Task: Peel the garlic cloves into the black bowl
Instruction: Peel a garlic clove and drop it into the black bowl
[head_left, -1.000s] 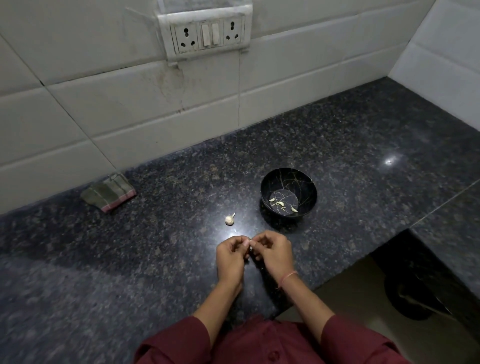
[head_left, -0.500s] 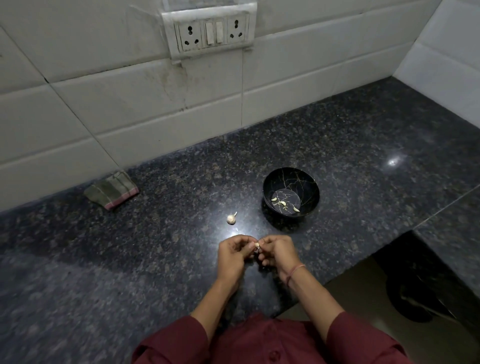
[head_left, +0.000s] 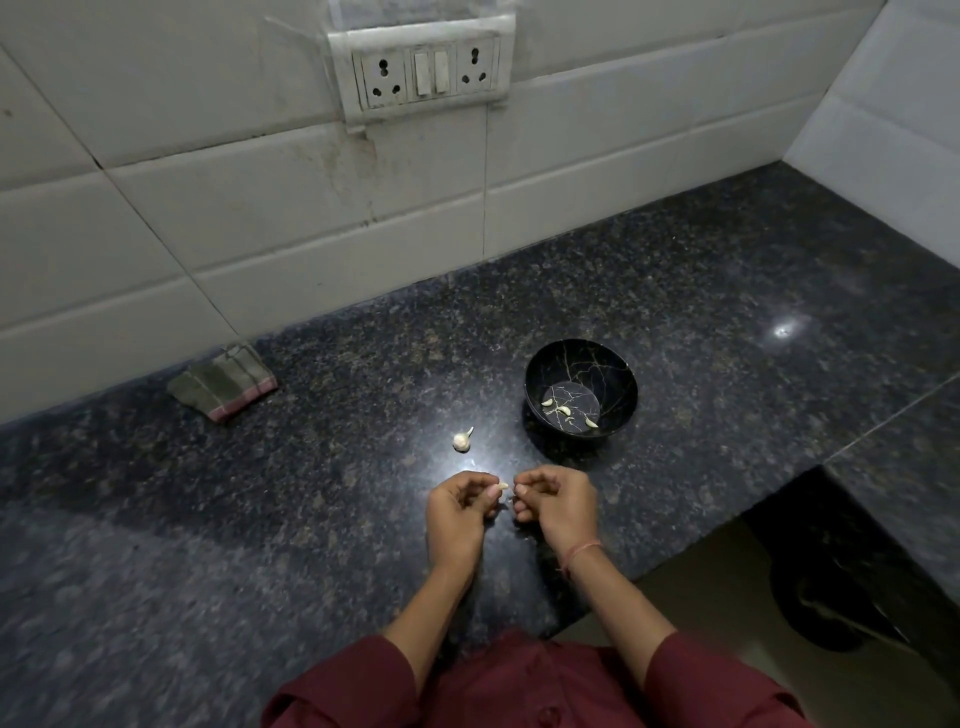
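My left hand (head_left: 457, 512) pinches a small pale garlic clove (head_left: 502, 487) at its fingertips, low over the dark granite counter. My right hand (head_left: 558, 501) is close beside it with its fingers curled; a bit of skin may be pinched at its fingertips, but it is too small to be sure. A black bowl (head_left: 540, 374) with gold crack lines stands just beyond the hands, with three peeled cloves (head_left: 563, 409) on its bottom. The rest of the garlic bulb (head_left: 462, 440) lies on the counter left of the bowl.
A folded cloth (head_left: 222, 382) lies at the back left against the white tiled wall. A socket and switch plate (head_left: 426, 73) is on the wall above. The counter edge drops off at the lower right, where a dark round object (head_left: 826, 608) sits on the floor.
My hands have drawn slightly apart. The clove now shows at my left fingertips, and my right hand has pulled away from it to the right.
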